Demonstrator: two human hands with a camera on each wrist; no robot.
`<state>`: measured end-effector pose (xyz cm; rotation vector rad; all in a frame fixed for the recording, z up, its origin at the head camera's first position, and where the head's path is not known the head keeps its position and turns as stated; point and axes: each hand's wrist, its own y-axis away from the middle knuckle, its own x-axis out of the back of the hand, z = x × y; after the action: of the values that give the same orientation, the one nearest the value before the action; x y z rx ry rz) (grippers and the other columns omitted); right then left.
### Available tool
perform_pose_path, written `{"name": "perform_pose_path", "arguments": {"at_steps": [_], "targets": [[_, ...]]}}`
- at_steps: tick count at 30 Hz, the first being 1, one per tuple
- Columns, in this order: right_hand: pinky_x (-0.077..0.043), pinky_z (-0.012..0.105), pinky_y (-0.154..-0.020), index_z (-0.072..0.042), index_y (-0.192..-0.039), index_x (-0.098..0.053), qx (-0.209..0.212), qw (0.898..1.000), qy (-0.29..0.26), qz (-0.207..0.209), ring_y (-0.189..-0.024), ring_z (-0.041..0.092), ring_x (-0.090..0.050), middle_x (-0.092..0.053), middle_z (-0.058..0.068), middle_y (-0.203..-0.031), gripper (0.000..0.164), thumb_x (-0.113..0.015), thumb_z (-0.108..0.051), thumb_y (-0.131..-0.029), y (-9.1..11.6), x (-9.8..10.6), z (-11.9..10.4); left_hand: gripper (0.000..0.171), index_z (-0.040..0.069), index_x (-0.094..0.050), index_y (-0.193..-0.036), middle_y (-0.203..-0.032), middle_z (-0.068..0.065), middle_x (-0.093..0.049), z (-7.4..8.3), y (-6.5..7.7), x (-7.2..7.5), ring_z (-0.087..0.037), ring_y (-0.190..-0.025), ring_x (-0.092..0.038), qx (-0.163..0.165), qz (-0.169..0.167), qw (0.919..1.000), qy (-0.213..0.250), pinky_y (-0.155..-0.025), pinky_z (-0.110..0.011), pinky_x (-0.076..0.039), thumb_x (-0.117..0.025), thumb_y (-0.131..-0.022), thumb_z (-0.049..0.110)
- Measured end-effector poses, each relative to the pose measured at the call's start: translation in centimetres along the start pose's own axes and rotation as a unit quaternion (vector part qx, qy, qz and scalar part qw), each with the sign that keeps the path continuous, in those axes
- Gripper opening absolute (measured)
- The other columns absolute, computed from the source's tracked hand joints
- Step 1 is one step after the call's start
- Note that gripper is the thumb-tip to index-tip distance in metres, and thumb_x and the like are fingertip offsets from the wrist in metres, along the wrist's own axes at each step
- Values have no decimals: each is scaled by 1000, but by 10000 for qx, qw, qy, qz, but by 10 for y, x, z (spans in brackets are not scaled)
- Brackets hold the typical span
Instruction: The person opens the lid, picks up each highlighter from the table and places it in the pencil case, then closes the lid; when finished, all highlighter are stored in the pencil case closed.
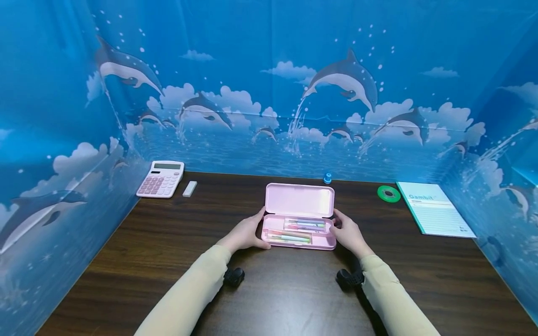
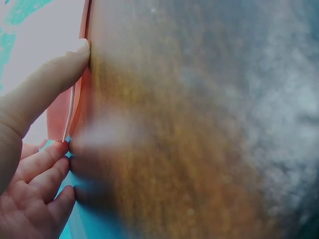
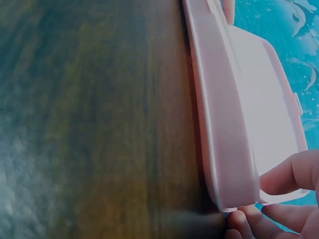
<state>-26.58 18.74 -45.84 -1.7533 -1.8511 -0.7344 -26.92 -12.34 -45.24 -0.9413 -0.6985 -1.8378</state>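
A pink pencil case (image 1: 322,241) lies on the dark wooden table with its lid (image 1: 300,199) raised toward the back. Inside are several pens in two groups, the front pens (image 1: 290,237) in pale colours and the rear pens (image 1: 304,225) with blue and pink. My left hand (image 1: 245,233) grips the case's left end, thumb at the front corner and fingers along the side. At the opposite end, my right hand (image 1: 349,235) holds the case, its thumb (image 3: 284,179) over the rim and fingertips low at the corner.
At the back left are a pink-and-white calculator (image 1: 160,179) and a white eraser-like block (image 1: 190,188). A small blue object (image 1: 327,178) stands behind the case. To the right lie a green ring-shaped roll (image 1: 388,194) and a notepad (image 1: 436,208). A dolphin-print curtain (image 1: 252,46) surrounds the table.
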Motion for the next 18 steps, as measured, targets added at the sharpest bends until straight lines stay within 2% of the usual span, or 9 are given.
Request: {"name": "perform_pose_path", "arguments": {"at_steps": [10,15,18], "targets": [[-47,48,-90,0,-141,-37,-10,9996,-204,217,-101,34,-56,-58,22,-114,56,-56,-14,-90,3,0,-1,117,1,-15,-152,-148,-16,-38,2,-1,2,-30,-131,-43,13,34,10000,-27,-106,-43,-37,-86,-67,38],[-46,49,-93,-2,-139,-37,-73,9991,-329,267,-107,35,-55,-58,22,-117,56,-57,-29,-94,6,0,-1,117,3,-15,-152,-150,-15,-36,2,0,1,-29,-132,-42,112,-17,9999,-30,-107,-43,-36,-86,-67,40],[-45,50,-96,-3,-140,-37,-132,9986,-433,258,-112,36,-54,-56,23,-123,59,-52,-40,-96,8,0,-1,117,3,-15,-152,-150,-14,-35,2,0,1,-28,-133,-41,129,-26,9999,-22,-107,-43,-36,-86,-66,40]]}}
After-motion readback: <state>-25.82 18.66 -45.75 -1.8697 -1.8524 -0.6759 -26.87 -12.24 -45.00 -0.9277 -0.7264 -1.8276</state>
